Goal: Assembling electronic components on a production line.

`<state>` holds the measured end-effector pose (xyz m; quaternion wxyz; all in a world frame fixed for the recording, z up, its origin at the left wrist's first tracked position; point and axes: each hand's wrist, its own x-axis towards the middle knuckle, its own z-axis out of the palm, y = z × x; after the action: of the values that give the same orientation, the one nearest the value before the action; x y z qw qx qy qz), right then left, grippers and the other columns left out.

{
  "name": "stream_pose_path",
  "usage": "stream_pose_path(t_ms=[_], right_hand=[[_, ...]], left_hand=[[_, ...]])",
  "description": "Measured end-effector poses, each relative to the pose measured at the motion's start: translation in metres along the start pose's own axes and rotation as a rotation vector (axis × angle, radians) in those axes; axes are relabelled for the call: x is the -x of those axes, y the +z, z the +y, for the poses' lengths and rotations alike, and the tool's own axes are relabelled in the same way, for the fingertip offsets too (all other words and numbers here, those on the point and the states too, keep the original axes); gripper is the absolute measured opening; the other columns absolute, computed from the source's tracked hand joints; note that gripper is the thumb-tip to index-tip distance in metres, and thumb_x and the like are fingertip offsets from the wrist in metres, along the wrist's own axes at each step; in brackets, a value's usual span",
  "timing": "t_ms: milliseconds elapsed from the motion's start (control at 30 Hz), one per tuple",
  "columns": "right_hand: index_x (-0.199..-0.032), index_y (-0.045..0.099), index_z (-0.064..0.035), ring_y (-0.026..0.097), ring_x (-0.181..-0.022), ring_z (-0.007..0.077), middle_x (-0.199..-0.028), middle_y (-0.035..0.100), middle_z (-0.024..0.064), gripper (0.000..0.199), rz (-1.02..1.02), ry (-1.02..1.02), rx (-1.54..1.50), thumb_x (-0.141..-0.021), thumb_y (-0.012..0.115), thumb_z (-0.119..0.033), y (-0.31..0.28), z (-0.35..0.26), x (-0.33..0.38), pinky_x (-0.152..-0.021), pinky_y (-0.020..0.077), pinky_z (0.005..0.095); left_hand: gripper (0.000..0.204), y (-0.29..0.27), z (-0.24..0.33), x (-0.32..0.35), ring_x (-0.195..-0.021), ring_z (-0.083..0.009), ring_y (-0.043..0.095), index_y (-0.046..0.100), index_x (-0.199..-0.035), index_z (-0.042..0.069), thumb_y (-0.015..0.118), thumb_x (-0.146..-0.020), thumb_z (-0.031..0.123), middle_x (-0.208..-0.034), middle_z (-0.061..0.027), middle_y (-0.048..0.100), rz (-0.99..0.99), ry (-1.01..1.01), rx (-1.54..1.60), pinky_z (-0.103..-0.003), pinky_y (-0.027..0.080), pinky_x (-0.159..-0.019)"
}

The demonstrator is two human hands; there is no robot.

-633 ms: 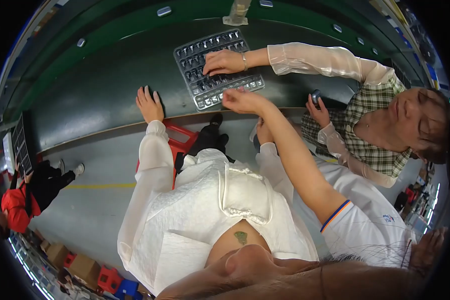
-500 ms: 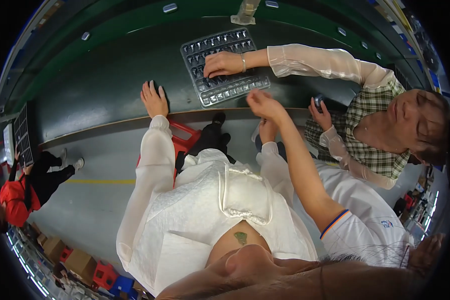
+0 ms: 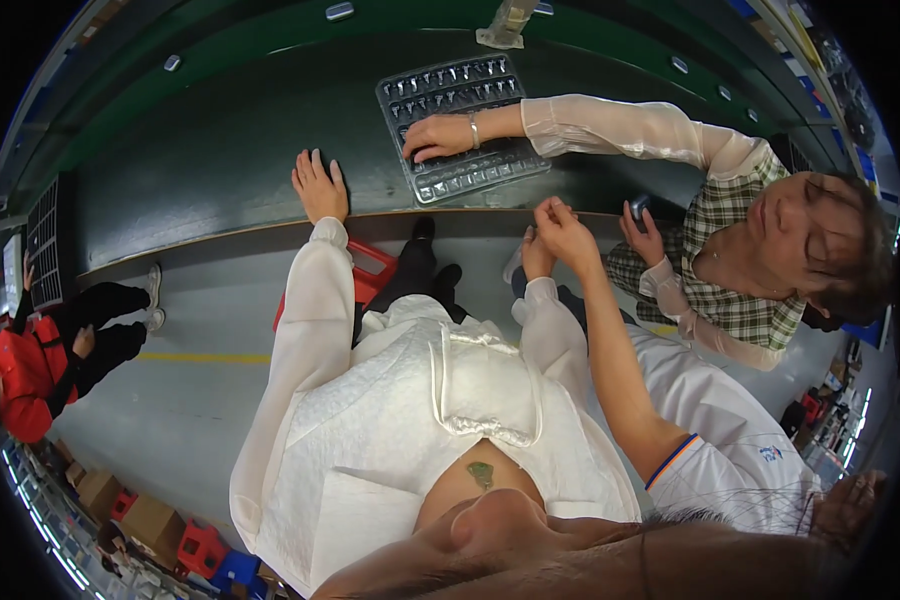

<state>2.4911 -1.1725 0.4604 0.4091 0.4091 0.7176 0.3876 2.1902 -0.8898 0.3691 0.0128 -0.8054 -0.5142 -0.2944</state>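
My left hand [image 3: 320, 190] lies on the dark green tabletop [image 3: 220, 190] near its front edge, fingers stretched out and nothing in them. My right hand [image 3: 538, 256] is raised in front of the table edge. Another person's bare forearm and hand [image 3: 568, 236] come close to it and cover part of it, so its fingers and any held item cannot be made out. Beyond my hands, a clear plastic tray [image 3: 432, 190] with rows of small dark parts rests on the table. A co-worker's hand [image 3: 440, 137] with a bracelet reaches down onto its left part.
The co-worker in a checked shirt [image 3: 715, 250] holds a dark rounded object [image 3: 638, 207] in the other hand. A person in a white shirt [image 3: 710, 400] stands close on my right. A red stool [image 3: 370, 268] stands below the table edge. Someone in red [image 3: 25, 375] is far left.
The view has shifted slightly. The bracelet-wearing hand has moved left across the tray. The bare-armed person's hand has come down closer to my right hand. My left hand stays flat on the table.
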Motion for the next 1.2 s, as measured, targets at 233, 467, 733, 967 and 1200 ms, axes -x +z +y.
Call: stream_pose_path(t_ms=[233,467,733,967,1200], right_hand=[[-0.081,0.062,0.0047,0.057,-0.085,0.0198,-0.071,0.058,0.0110,0.015,-0.110,-0.137,0.015,-0.080,0.051,-0.005,-0.003,-0.014,0.019,-0.082,0.0458,0.0309],[-0.088,0.058,0.0016,0.052,-0.076,0.0171,-0.070,0.049,0.0045,0.015,0.297,-0.063,0.015,-0.077,0.049,-0.006,-0.041,0.032,-0.052,-0.078,0.0462,0.0311],[-0.099,0.059,-0.0078,0.060,-0.081,0.0287,-0.092,0.063,0.0132,0.017,0.197,1.457,-0.649,-0.085,0.060,-0.017,-0.029,-0.082,-0.063,-0.075,0.0463,0.0313],[-0.140,-0.016,-0.0114,0.058,-0.057,0.0361,-0.066,0.061,0.0173,0.093,-0.308,1.513,-1.715,-0.081,0.055,-0.007,-0.017,-0.135,-0.064,-0.057,0.0446,0.0433],[-0.140,-0.016,-0.0112,0.057,-0.061,0.0422,-0.069,0.059,0.0252,0.092,-0.336,1.572,-1.705,-0.081,0.054,-0.008,-0.026,-0.110,-0.058,-0.057,0.0438,0.0470]], left_hand=[[0.038,-0.009,0.006,0.002,-0.123,-0.0305,0.037,0.047,-0.119,0.002,0.048,-0.088,0.024,-0.129,-0.0173,0.043,-0.003,-0.028,0.016,-0.044,0.024,-0.104],[0.038,-0.009,0.005,-0.002,-0.124,-0.0297,0.036,0.048,-0.119,0.002,0.048,-0.089,0.025,-0.129,-0.0170,0.044,-0.007,-0.031,0.005,-0.044,0.024,-0.105],[0.038,0.002,-0.012,0.011,-0.124,-0.0295,0.036,0.048,-0.118,0.001,0.048,-0.089,0.026,-0.129,-0.0168,0.043,-0.044,-0.033,-0.007,-0.044,0.024,-0.105],[0.037,0.010,-0.018,0.014,-0.120,-0.0309,0.039,0.048,-0.118,0.003,0.050,-0.088,0.025,-0.126,-0.0169,0.044,-0.034,-0.031,-0.011,-0.044,0.027,-0.102],[0.039,-0.009,-0.001,0.001,-0.114,-0.0321,0.042,0.049,-0.118,0.003,0.053,-0.086,0.025,-0.124,-0.0160,0.045,-0.043,-0.011,-0.007,-0.043,0.031,-0.099]])
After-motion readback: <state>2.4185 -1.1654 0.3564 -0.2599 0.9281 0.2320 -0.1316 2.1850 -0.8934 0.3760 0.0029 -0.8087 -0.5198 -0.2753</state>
